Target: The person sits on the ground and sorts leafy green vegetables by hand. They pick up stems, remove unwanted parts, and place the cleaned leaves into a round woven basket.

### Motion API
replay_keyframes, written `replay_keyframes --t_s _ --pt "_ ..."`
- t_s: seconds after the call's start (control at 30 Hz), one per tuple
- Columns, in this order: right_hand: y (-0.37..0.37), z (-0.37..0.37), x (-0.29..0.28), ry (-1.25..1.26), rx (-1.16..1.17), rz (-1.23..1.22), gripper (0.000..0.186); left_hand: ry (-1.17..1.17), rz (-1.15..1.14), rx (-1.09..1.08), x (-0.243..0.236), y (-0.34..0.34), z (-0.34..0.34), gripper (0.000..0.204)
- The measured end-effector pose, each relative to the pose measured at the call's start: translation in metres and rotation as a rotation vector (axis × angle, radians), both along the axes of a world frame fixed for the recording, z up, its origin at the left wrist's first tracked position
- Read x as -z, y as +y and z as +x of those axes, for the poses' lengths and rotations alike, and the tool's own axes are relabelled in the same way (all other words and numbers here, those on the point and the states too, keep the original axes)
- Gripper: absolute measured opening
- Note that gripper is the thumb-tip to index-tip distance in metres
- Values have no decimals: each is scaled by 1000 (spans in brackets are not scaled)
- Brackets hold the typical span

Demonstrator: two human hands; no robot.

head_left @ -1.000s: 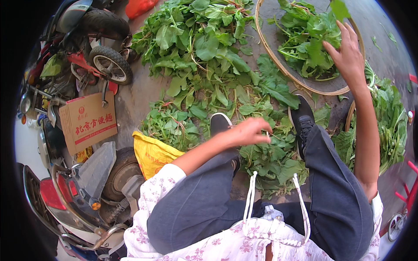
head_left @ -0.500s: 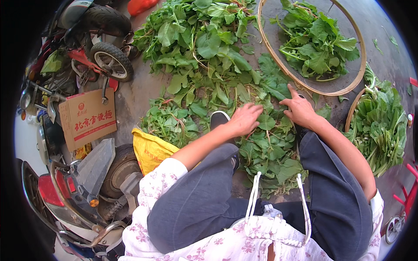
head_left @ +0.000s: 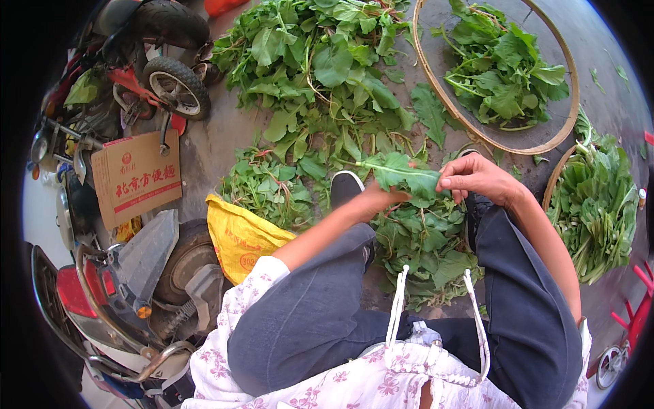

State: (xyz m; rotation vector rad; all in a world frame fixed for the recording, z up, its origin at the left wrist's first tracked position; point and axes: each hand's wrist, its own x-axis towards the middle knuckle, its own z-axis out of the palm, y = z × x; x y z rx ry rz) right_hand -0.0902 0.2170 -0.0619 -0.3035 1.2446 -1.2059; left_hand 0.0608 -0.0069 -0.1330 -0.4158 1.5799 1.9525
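A single long green leaf (head_left: pixel 398 174) with a pale stalk is held up between my two hands, its stalk end pointing left. My right hand (head_left: pixel 485 178) pinches the leaf's right tip between thumb and fingers. My left hand (head_left: pixel 381 200) is closed around the leaf's lower edge, its fingers partly hidden by the leaf. Under my hands, between my shoes, lies a pile of loose leafy greens (head_left: pixel 426 245). A smaller heap of greens (head_left: pixel 266 187) sits left of my left shoe (head_left: pixel 346 187).
Ahead lies a large heap of greens (head_left: pixel 306 65). Greens (head_left: pixel 504 68) lie on a round, wooden-rimmed tray (head_left: pixel 571 102); a stacked bunch (head_left: pixel 593 204) stands at right. To the left are a yellow sack (head_left: pixel 242 235), a cardboard box (head_left: pixel 136 176) and a parked motorbike (head_left: pixel 129 293).
My right hand reached to a leaf ahead and drew one back; it now pinches that leaf. My left hand moved slightly nearer and closed on the leaf.
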Motion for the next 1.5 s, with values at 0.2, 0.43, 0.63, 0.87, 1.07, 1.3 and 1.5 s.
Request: replay_keyframes --t_s 0.2,0.43,0.63,0.87,1.07,1.3,1.5 --pt "-1 7 9 -109 80 66 27 7 467 -343 -33 -12 -12 52" --pt "-16 20 -5 361 42 156 32 -74 153 -391 -37 -8 -21 21" --pt "-4 8 11 196 168 145 20 -66 194 -328 -32 -6 -22 22" --pt "3 -55 -20 464 751 -24 16 284 -654 130 12 -25 12 43" --pt "28 -81 -5 575 1109 243 61 493 -989 505 2 7 25 79" --pt "-1 -15 21 463 673 220 44 435 -659 881 10 20 30 81" --pt "-12 13 34 508 267 141 36 407 -23 1288 44 25 72 93"
